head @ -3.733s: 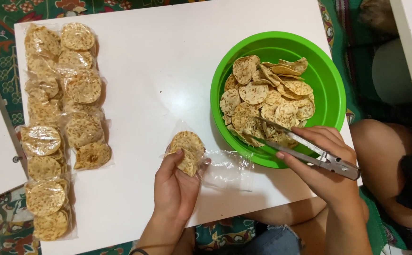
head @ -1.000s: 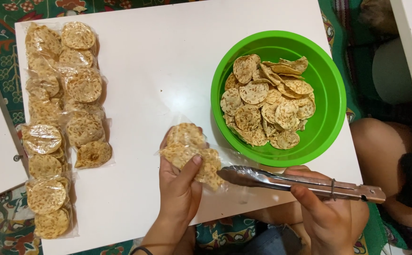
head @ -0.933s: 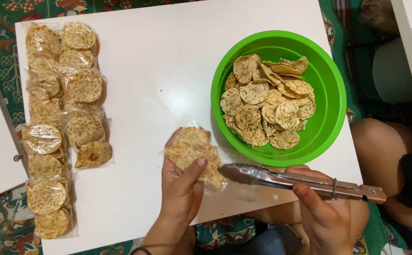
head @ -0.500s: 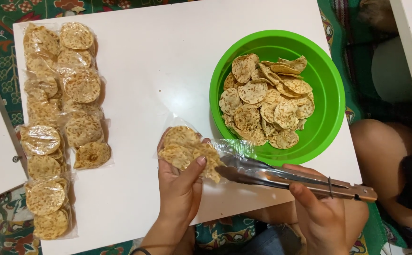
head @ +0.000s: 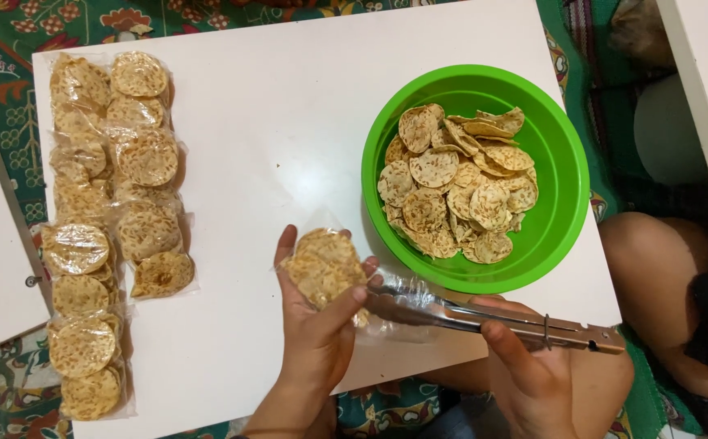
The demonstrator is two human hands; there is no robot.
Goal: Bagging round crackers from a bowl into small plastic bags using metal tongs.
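The right hand is closed around metal tongs, whose tips reach into a clear plastic bag. The left hand clamps this bag over the white table's near edge; it holds round, golden, speckled crackers. Farther away stand a green bowl of crackers and filled packets.

Packed cracker bags line the white table's left side, patterned rug beneath

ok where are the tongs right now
The metal tongs lie level in the right hand, low right in the head view, below the green bowl, tips in the clear bag.
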